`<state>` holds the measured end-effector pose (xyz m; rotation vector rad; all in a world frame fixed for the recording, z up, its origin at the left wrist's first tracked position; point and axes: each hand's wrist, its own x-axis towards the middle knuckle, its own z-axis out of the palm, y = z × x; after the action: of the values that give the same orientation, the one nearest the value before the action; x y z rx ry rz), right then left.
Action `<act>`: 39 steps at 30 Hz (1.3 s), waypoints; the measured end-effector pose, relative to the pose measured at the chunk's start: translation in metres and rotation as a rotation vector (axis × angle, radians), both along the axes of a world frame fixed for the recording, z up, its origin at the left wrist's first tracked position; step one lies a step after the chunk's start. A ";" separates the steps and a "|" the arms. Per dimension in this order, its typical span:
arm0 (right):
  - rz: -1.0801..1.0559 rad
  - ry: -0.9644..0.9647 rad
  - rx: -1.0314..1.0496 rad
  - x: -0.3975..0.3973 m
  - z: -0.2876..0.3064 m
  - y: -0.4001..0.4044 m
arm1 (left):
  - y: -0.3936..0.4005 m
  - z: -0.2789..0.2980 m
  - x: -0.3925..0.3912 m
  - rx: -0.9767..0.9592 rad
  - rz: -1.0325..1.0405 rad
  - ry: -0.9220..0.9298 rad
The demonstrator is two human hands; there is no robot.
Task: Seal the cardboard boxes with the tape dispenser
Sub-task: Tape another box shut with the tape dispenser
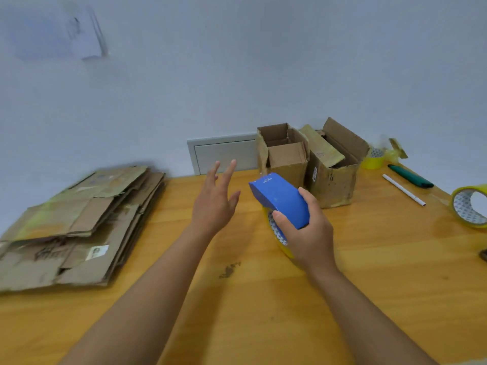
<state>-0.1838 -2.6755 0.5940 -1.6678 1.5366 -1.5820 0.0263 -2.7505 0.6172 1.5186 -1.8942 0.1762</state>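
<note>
Right hand grips tape dispenser over wooden table, left hand open beside it.

Left edge: stack of flattened cardboard boxes lies near table edge, bare wood between it and the arms. Left hand is raised mid-table, fingers spread straight, holding nothing. Just right of it, right hand wraps thumb and fingers round the blue tape dispenser, yellow tape roll showing underneath. Directly behind the dispenser, against the wall: small open cardboard box, touching a larger open cardboard box on its right, flaps up. Far right: small yellow tape roll, green marker, white pen, large yellow tape roll at table edge.
</note>
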 end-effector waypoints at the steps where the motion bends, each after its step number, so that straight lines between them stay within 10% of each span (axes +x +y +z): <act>1: 0.023 0.008 -0.002 0.011 0.001 0.001 | 0.009 0.000 0.012 0.008 0.030 0.008; 19: 0.133 -0.054 0.066 0.133 -0.014 -0.021 | 0.092 -0.035 0.239 0.306 0.644 -0.093; 39: 0.099 0.011 0.044 0.138 -0.016 -0.018 | 0.101 0.035 0.245 -0.074 0.694 0.056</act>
<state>-0.0454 -2.6938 0.5779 -1.7042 1.4592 -1.4807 0.2717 -2.6497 0.6525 2.0454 -1.2337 0.4982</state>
